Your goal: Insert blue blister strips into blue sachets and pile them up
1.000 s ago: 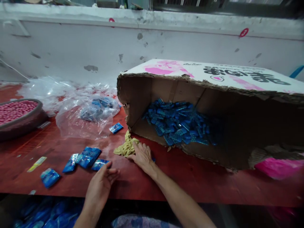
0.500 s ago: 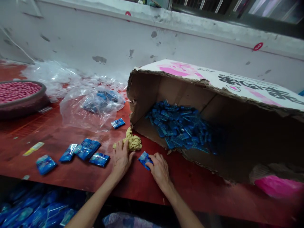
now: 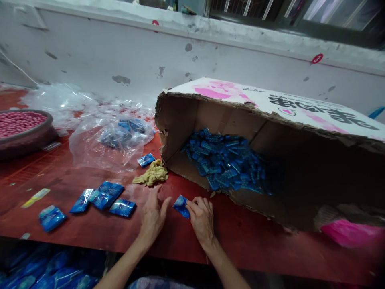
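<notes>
Blue packet (image 3: 181, 206), pinched between the thumb and fingers of your right hand (image 3: 202, 214), is positioned over the red tabletop (image 3: 249, 237), on the near side of the open carton (image 3: 180, 116), which contains a heap of small blue packs (image 3: 225, 160). Your left hand (image 3: 152, 214), thumb spread wide, is near the crumpled yellow cloth (image 3: 153, 173); further blue packets (image 3: 122, 208) lie leftward.

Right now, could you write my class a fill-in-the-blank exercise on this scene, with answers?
The ____ hand pinches a packet.
The red sticker at far right bears the number ____.
The pieces in the bowl are coloured ____.
The pile in the box is coloured ____.
Answers: right; 3; pink; blue.
</notes>
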{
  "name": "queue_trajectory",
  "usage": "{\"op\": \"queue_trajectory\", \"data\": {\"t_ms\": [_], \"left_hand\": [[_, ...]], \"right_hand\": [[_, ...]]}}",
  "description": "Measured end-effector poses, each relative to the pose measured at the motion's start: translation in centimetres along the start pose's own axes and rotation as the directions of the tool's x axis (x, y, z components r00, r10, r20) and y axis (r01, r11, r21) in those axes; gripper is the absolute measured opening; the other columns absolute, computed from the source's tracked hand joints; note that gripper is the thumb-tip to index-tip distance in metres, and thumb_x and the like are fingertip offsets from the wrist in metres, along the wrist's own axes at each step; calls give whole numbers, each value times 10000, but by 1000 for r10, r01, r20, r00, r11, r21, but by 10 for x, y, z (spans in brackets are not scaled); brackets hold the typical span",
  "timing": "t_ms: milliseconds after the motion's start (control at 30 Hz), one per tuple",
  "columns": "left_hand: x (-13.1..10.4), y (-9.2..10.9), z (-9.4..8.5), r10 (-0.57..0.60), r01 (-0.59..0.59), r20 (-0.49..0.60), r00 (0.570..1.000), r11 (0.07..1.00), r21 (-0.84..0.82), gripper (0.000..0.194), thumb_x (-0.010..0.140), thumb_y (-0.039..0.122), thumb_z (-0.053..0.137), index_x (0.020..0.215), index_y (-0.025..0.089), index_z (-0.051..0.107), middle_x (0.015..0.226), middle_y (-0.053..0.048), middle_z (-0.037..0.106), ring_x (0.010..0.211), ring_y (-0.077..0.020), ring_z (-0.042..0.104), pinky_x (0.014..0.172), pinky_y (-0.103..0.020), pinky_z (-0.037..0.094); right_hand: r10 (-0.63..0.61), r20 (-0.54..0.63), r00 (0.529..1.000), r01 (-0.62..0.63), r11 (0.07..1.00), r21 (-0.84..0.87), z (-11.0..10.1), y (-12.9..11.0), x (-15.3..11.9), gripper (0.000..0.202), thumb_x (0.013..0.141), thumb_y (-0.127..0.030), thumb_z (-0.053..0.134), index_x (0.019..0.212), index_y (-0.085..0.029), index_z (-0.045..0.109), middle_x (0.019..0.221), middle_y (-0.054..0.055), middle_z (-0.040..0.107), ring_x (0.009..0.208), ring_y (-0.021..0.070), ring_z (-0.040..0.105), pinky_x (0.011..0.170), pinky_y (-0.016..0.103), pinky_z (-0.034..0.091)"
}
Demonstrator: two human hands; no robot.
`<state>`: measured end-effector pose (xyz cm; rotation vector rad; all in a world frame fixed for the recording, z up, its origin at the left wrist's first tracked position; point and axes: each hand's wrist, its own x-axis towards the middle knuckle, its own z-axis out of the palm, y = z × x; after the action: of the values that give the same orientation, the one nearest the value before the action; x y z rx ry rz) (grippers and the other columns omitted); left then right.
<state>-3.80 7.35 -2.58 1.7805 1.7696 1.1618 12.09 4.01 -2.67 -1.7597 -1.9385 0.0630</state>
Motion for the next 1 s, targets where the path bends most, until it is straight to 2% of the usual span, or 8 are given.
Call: {"op": "queue_trajectory", "data": {"t_ms": [67, 167, 267, 367, 467, 533, 700, 1000], "left_hand": [[-19, 7, 0, -223, 263, 168, 960, 925, -275, 503, 681, 392, 584, 1118, 151, 522, 933, -93, 641, 753, -211, 602, 620, -328, 468], [-33, 16, 0, -370, 567, 446, 815, 664, -487, 386, 609, 388, 658, 894, 130, 631, 708, -35, 649, 555, -135, 561, 481, -233, 406], [-35, 23, 1, -404, 701, 573, 713, 398, -592, 242, 594, 348, 685, 698, 134, 638, 576, 4, 608, 449, -79, 502, 419, -187, 338], [-38, 29, 2, -416, 736, 622, 663, 207, -645, 226, 574, 315, 712, 697, 145, 630, 585, 8, 615, 430, -74, 510, 405, -182, 338], [-43, 32, 4, -409, 722, 615, 674, 190, -665, 259, 544, 299, 735, 721, 135, 641, 583, 5, 620, 417, -71, 505, 397, -182, 349], [-46, 32, 7, -422, 701, 577, 699, 246, -669, 256, 546, 305, 732, 701, 121, 645, 527, 11, 599, 401, -68, 488, 391, -181, 352], [-50, 33, 17, -480, 645, 467, 743, 328, -690, 244, 583, 326, 704, 690, 119, 629, 505, 19, 594, 409, -69, 487, 400, -178, 374], [-45, 39, 15, -405, 729, 618, 674, 227, -646, 332, 527, 400, 725, 636, 112, 601, 486, -11, 592, 373, -91, 497, 336, -182, 320]], "right_hand": [[-45, -45, 998, 48, 996, 72, -11, -5, -3, 152, 829, -214, 541, 910, -274, 655, 804, 20, 588, 759, 166, 475, 692, 296, 309], [-92, -64, 994, 103, 976, 194, -23, -12, -8, 170, 838, -222, 518, 920, -279, 656, 830, 26, 597, 791, 170, 485, 738, 311, 329], [53, -37, 998, -34, 918, 396, -23, -13, -9, 297, 792, -237, 559, 1087, -259, 584, 974, 52, 595, 881, 187, 506, 799, 321, 374], [238, 163, 957, -285, 684, 672, -14, -10, -7, 273, 750, -261, 568, 1007, -182, 611, 882, 46, 628, 764, 167, 552, 695, 275, 448], [226, 360, 905, -424, 425, 800, -5, -9, -5, 153, 757, -267, 530, 757, -155, 634, 643, -16, 606, 578, 121, 524, 567, 224, 437], [240, 376, 895, -442, 361, 821, -1, -12, -7, 152, 750, -273, 533, 739, -150, 622, 629, -24, 595, 564, 113, 512, 558, 215, 426], [346, 321, 882, -447, 394, 803, 4, -25, -15, 198, 773, -326, 496, 707, -160, 580, 611, -17, 569, 560, 119, 506, 518, 207, 413], [400, 265, 877, -453, 505, 735, -1, -26, -16, 297, 824, -375, 418, 635, -174, 527, 526, -41, 499, 470, 101, 445, 436, 196, 342]]}}
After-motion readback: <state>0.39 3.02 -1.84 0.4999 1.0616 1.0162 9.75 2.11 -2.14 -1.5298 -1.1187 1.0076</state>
